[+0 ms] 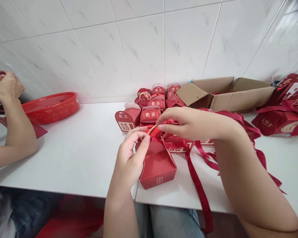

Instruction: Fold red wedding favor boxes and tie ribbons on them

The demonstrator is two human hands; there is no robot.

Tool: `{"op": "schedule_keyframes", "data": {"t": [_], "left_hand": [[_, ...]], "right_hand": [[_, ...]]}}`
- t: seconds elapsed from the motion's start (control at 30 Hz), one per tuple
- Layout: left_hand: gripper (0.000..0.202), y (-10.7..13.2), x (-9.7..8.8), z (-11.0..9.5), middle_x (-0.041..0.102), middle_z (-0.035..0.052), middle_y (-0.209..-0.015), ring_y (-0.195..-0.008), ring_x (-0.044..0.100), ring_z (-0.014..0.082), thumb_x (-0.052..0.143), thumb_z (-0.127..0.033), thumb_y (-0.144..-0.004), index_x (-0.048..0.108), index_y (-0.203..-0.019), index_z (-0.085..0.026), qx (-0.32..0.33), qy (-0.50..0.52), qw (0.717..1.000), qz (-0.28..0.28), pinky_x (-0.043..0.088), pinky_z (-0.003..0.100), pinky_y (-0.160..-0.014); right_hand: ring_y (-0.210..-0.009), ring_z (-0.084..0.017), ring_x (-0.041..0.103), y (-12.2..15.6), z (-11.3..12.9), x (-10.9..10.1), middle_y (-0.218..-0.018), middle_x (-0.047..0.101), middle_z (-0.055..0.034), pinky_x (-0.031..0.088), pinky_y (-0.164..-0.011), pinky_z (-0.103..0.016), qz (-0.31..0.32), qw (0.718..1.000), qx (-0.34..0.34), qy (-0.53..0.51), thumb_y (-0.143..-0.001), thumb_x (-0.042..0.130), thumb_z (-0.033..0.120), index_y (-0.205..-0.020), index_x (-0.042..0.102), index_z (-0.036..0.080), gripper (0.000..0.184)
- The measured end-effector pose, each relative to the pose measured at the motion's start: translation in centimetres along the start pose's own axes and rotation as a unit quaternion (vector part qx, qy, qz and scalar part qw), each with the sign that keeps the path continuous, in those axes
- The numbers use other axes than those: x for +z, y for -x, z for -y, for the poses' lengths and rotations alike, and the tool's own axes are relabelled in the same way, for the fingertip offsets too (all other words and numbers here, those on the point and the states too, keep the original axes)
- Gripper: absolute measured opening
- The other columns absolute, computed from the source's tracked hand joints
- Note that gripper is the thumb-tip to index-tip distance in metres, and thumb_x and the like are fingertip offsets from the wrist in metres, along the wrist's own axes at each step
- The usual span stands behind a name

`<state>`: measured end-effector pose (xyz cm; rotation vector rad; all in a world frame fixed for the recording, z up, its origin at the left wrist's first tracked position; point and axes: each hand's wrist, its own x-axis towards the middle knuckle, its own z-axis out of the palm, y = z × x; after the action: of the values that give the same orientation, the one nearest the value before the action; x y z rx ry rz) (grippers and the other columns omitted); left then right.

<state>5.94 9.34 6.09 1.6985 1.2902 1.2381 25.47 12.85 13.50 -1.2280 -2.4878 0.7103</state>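
Observation:
A small red gift box [158, 168] stands near the front edge of the white table [76, 155], its top flaps up. My left hand [130, 158] is closed on the box's left side, thumb and forefinger pinching red ribbon at its top. My right hand [186, 124] reaches over from the right and pinches a gold twisted cord [152, 128] just above the box. Loose red ribbons [201, 191] trail from the box over the table edge.
Several finished red boxes [151, 105] stand behind. An open cardboard carton [228, 92] lies at the back right, larger red boxes [280, 119] beyond it. A red plastic basket [52, 107] sits at left. Another person's hand [5, 86] and arm work at far left.

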Motion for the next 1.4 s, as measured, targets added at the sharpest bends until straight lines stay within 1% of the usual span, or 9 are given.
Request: {"op": "schedule_keyframes", "data": {"t": [0.17, 0.27, 0.37, 0.43, 0.5, 0.57, 0.63, 0.9, 1.4], "left_hand": [[0.019, 0.4, 0.1, -0.2, 0.059, 0.0051, -0.125, -0.125, 0.050, 0.0246, 0.059, -0.035, -0.091, 0.063, -0.080, -0.020, 0.051, 0.081, 0.992, -0.088, 0.039, 0.032, -0.102], [0.016, 0.8, -0.2, -0.5, 0.060, 0.0044, -0.121, -0.122, 0.051, 0.0215, 0.059, -0.033, -0.091, 0.064, -0.082, -0.021, 0.081, 0.093, 0.988, -0.098, 0.039, 0.030, -0.101], [0.016, 1.4, -1.2, -0.8, 0.060, 0.0022, -0.105, -0.104, 0.055, 0.0169, 0.059, -0.039, -0.091, 0.061, -0.090, -0.022, 0.069, 0.011, 0.991, -0.114, 0.042, 0.028, -0.093], [0.023, 1.9, -2.0, -0.9, 0.055, -0.0008, -0.089, -0.086, 0.054, 0.0149, 0.061, -0.045, -0.088, 0.054, -0.097, -0.024, 0.013, -0.062, 0.994, -0.086, 0.044, 0.027, -0.079], [0.031, 2.5, -2.7, -0.9, 0.052, -0.0040, -0.079, -0.073, 0.052, 0.0141, 0.062, -0.048, -0.085, 0.047, -0.102, -0.026, -0.055, -0.117, 0.992, -0.002, 0.044, 0.027, -0.069], [0.032, 3.0, -3.2, -1.0, 0.054, -0.0052, -0.077, -0.070, 0.054, 0.0144, 0.059, -0.048, -0.087, 0.043, -0.105, -0.028, -0.104, -0.143, 0.982, 0.071, 0.045, 0.027, -0.065], [0.029, 3.4, -3.4, -1.2, 0.060, -0.0043, -0.081, -0.073, 0.058, 0.0153, 0.053, -0.045, -0.090, 0.040, -0.110, -0.029, -0.127, -0.137, 0.979, 0.088, 0.046, 0.027, -0.066], [0.038, 4.3, -4.2, -1.5, 0.059, -0.0051, -0.079, -0.070, 0.059, 0.0135, 0.050, -0.039, -0.092, 0.036, -0.126, -0.032, -0.128, -0.120, 0.981, 0.086, 0.048, 0.024, -0.066], [0.037, 4.3, -4.4, -1.2, 0.065, -0.0014, -0.087, -0.085, 0.065, 0.0176, 0.050, -0.038, -0.093, 0.037, -0.127, -0.031, -0.129, -0.123, 0.979, 0.097, 0.048, 0.026, -0.068]], "right_hand": [[-0.082, -0.015, 0.058, -1.1, -0.1, 1.0, -0.102, 0.065, -0.0040, 0.043, -0.068, -0.026, 0.005, 0.991, -0.043, -0.123, -0.092, 0.052, 0.050, -0.111, 0.060, 0.021, 0.035], [-0.065, -0.010, 0.050, -1.4, 0.0, 1.2, -0.083, 0.061, -0.0004, 0.039, -0.059, -0.024, 0.042, 0.984, -0.066, -0.161, -0.089, 0.057, 0.054, -0.097, 0.062, 0.018, 0.037], [-0.058, -0.007, 0.041, -1.0, 0.3, 0.7, -0.067, 0.050, 0.0035, 0.034, -0.056, -0.023, 0.036, 0.977, -0.093, -0.188, -0.087, 0.062, 0.049, -0.081, 0.063, 0.015, 0.034], [-0.059, -0.007, 0.041, -0.5, 0.4, 0.3, -0.065, 0.048, 0.0039, 0.034, -0.057, -0.023, 0.002, 0.969, -0.099, -0.228, -0.085, 0.066, 0.046, -0.077, 0.063, 0.015, 0.032], [-0.059, -0.008, 0.041, 0.0, 0.6, 0.1, -0.065, 0.047, 0.0036, 0.033, -0.057, -0.023, -0.045, 0.956, -0.101, -0.272, -0.085, 0.066, 0.045, -0.076, 0.062, 0.015, 0.032], [-0.059, -0.008, 0.040, 0.2, 0.9, 0.2, -0.064, 0.046, 0.0032, 0.033, -0.056, -0.024, -0.080, 0.944, -0.103, -0.303, -0.087, 0.064, 0.045, -0.074, 0.061, 0.015, 0.033], [-0.060, -0.008, 0.040, 0.0, 1.2, 0.7, -0.065, 0.046, 0.0026, 0.034, -0.057, -0.024, -0.082, 0.939, -0.107, -0.315, -0.088, 0.062, 0.044, -0.073, 0.060, 0.015, 0.033], [-0.059, -0.009, 0.044, -2.1, 2.3, 3.4, -0.066, 0.050, 0.0021, 0.033, -0.054, -0.023, 0.016, 0.984, -0.001, -0.175, -0.085, 0.058, 0.030, -0.075, 0.061, 0.017, 0.017], [-0.071, -0.014, 0.053, -3.3, 2.4, 4.9, -0.078, 0.061, -0.0031, 0.037, -0.057, -0.024, 0.039, 0.994, -0.015, -0.099, -0.081, 0.058, 0.030, -0.078, 0.067, 0.015, 0.018]]}}
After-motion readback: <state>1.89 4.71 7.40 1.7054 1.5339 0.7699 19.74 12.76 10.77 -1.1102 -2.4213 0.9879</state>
